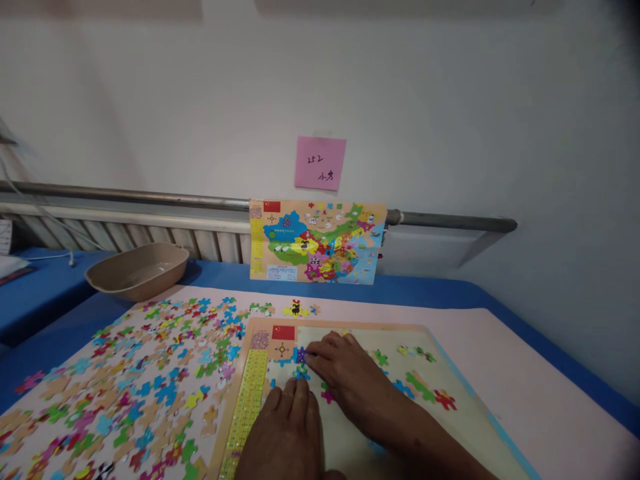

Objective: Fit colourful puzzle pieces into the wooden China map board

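A wooden puzzle board [450,373] lies in front of me on a pink mat, with a red flag printed at its top left and a few coloured pieces set in it. My right hand [345,373] rests flat on the board, its fingertips pressing a purple and blue piece [301,356] near the flag. My left hand [287,427] lies palm down on the board's lower left part, beside a yellow printed strip [250,400]. Many loose coloured puzzle pieces [145,373] are spread over the mat to the left.
A printed reference map [317,241] leans against the wall rail behind the board. A tan plastic basin [137,270] stands at the back left on the blue table. A pink sticky note [320,163] is on the wall. A radiator runs along the left.
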Available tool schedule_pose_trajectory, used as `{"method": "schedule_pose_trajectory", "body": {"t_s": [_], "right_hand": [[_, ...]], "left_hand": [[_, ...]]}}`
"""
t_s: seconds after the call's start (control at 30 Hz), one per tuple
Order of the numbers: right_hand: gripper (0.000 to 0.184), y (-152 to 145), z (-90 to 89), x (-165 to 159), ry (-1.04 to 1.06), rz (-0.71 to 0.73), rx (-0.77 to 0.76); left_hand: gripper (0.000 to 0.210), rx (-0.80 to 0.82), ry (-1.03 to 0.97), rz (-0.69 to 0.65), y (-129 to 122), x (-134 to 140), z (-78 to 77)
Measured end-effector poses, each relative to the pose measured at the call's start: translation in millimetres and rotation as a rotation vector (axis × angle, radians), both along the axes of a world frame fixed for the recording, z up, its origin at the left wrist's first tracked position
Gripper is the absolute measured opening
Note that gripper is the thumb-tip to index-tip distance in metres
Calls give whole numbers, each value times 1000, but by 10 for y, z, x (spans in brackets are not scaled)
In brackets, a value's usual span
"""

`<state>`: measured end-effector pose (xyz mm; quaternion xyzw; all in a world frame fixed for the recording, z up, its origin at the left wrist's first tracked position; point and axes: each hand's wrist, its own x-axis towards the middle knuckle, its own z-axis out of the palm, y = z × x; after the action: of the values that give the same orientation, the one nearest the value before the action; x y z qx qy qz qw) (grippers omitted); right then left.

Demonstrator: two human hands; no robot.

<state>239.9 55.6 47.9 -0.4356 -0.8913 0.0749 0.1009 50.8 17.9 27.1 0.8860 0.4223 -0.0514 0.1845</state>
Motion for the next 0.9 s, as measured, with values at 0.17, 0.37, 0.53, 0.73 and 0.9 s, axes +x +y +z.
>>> {"method": "schedule_pose_trajectory", "body": {"t_s": [0.17, 0.37, 0.53, 0.73, 0.9], "right_hand": [[19, 10, -12, 4, -3, 2, 4], [22, 5, 14, -11, -15, -2, -12], [20, 7, 25, -18, -22, -1, -1], [17, 15, 1, -8, -11, 3, 12], [15, 7, -1, -10, -17, 3, 10]], "left_hand": [[99, -2, -12, 10, 9, -32, -9], [97, -28, -18, 35, 12, -42, 11], [96, -32, -44, 14, 13, -61, -8], [88, -23, -32, 63, -9, -62, 65], [73, -15, -38, 89, -13, -53, 174]]}}
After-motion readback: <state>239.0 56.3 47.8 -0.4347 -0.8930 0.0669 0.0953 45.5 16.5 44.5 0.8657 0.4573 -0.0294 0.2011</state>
